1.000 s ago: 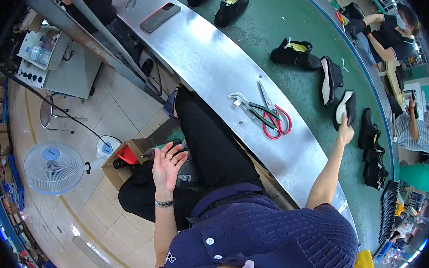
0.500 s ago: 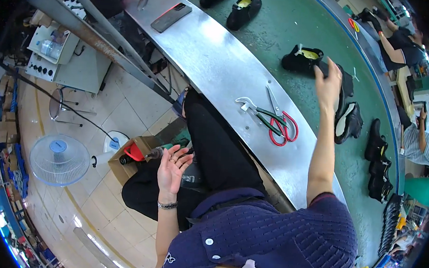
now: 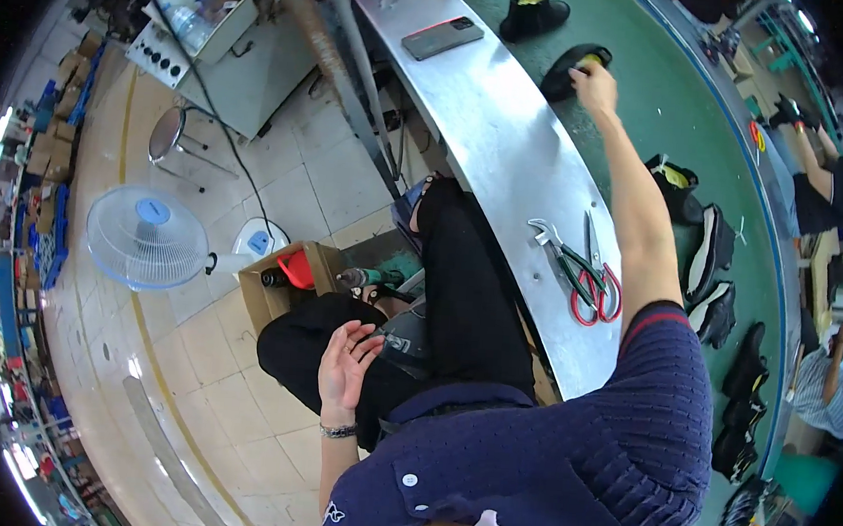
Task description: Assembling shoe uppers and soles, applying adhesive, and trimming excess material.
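Note:
With arm stretched forward over the green belt, my right hand has its fingers closed at the opening of a black shoe with a yellow inside. Another black shoe stands just beyond it. Closer to my right arm lie a black shoe with yellow lining and a black shoe on its side. My left hand, a watch at the wrist, hovers above my lap, fingers apart and slightly bent, holding nothing. Green-handled pincers and red-handled scissors lie together on the metal ledge.
The metal ledge runs between my legs and the green belt; a phone rests on its far part. More black shoes line the right side. At left stand a fan and a carton. Other people work across the belt.
My right hand has moved left and away from over the nearer shoes and taken hold of a farther one. My left hand has stayed over my lap, and the whole view has turned.

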`<state>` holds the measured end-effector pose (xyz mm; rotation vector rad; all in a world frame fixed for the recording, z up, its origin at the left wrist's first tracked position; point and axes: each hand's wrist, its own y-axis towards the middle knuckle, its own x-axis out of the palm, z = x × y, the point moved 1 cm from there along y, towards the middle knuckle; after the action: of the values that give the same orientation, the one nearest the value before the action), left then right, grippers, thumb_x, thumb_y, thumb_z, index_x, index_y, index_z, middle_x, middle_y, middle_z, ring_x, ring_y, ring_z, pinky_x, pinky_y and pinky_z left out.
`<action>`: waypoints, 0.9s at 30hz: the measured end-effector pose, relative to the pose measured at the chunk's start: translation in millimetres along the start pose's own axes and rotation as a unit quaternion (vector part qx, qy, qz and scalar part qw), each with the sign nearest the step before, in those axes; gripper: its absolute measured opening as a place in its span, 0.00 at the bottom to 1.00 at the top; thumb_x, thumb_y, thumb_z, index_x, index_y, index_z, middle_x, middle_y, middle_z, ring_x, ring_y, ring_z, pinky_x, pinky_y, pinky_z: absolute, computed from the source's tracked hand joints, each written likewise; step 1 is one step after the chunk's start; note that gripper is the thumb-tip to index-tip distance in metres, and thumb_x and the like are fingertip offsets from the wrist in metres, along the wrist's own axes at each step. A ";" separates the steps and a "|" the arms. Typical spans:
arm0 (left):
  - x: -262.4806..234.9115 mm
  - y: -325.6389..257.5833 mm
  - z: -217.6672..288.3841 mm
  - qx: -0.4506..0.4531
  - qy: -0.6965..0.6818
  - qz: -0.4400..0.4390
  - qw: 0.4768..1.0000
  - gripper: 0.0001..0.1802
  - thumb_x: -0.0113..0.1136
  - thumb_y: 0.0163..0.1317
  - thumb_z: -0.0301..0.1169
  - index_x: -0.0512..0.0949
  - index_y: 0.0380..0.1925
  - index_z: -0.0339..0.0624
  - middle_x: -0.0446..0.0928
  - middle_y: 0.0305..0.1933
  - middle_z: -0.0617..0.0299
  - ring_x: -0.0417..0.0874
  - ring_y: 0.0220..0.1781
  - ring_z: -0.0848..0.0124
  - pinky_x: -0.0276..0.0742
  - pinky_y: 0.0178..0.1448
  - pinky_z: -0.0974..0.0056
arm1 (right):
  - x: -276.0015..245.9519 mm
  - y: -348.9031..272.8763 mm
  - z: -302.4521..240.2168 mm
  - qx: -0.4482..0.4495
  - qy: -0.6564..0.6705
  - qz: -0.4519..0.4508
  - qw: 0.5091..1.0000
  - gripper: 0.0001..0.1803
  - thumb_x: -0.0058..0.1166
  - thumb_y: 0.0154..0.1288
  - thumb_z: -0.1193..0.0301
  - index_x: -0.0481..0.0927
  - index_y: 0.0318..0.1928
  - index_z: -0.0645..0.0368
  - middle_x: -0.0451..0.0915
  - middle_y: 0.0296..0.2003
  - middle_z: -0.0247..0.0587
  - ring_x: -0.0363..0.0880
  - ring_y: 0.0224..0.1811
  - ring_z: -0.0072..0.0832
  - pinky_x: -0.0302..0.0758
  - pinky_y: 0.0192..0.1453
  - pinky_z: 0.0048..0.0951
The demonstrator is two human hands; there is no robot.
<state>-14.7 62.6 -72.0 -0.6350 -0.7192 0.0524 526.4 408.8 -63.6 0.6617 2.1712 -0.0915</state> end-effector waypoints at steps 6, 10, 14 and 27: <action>28.0 -7.1 8.5 0.006 0.135 -0.011 0.991 0.15 0.47 0.73 0.37 0.72 0.51 0.38 0.79 0.48 0.53 0.82 0.49 0.62 0.77 0.55 0.61 | -116.4 -61.6 -63.4 -0.140 0.104 0.050 0.983 0.17 0.60 0.63 0.59 0.82 0.40 0.63 0.79 0.25 0.32 0.73 0.26 0.18 0.69 0.31 0.23; 82.5 12.7 18.8 0.059 0.297 -0.133 0.944 0.25 0.62 0.64 0.32 0.69 0.59 0.39 0.76 0.54 0.56 0.78 0.55 0.68 0.72 0.60 0.64 | -170.2 -155.3 -148.8 -0.170 0.212 -0.037 0.961 0.13 0.58 0.66 0.63 0.82 0.40 0.61 0.76 0.26 0.23 0.67 0.25 0.09 0.60 0.27 0.14; 151.7 12.4 27.5 0.185 0.468 -0.318 0.803 0.54 0.75 0.48 0.34 0.52 0.72 0.40 0.60 0.71 0.52 0.65 0.69 0.63 0.58 0.72 0.61 | -167.0 -230.0 -196.6 -0.161 0.317 -0.148 0.923 0.11 0.60 0.64 0.67 0.81 0.40 0.63 0.76 0.26 0.23 0.68 0.25 0.06 0.59 0.26 0.13; 27.4 -10.9 -17.1 0.107 0.335 -0.196 0.915 0.62 0.72 0.41 0.21 0.43 0.74 0.42 0.46 0.78 0.54 0.50 0.78 0.64 0.46 0.77 0.61 | -18.1 -341.0 -228.9 -0.079 0.395 -0.461 0.791 0.12 0.59 0.66 0.68 0.81 0.45 0.64 0.79 0.27 0.28 0.73 0.26 0.10 0.70 0.30 0.15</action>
<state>15.0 51.8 -59.3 -0.2526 -0.1547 -0.4373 206.1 174.0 42.6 -0.6603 3.0770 -0.1603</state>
